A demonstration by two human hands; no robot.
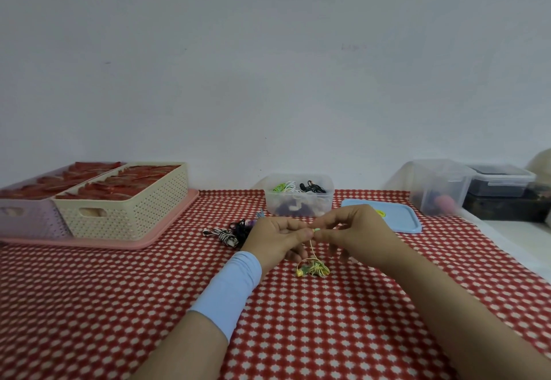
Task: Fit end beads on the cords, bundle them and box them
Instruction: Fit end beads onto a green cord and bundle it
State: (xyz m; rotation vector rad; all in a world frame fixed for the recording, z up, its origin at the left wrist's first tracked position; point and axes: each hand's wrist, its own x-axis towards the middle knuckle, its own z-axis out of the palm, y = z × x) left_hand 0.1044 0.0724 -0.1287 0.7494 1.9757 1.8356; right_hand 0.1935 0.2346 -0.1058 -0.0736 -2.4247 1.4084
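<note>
A pale blue sleeve (229, 290) covers the left wrist nearest the camera, above the red-and-white checked tablecloth (119, 305). Just beyond it a yellow-green cord (313, 269) lies in a loose tangle on the cloth, with one strand rising to the hands. The left hand (277, 239) and right hand (354, 230) meet fingertip to fingertip above it, each pinching at a small pale green end bead (316, 230) – though whether the cord tip is already inside the bead is too small to tell. This looks like the bead-fitting step, so the next move probably calls for a steady push of bead onto cord, then coiling the slack. Farther back a heap of black and striped cords (229, 235) waits, then the clear box (298, 197) holding bundled cords, its blue lid (384, 218) beside it – and the cream basket (125, 200) far left.
</note>
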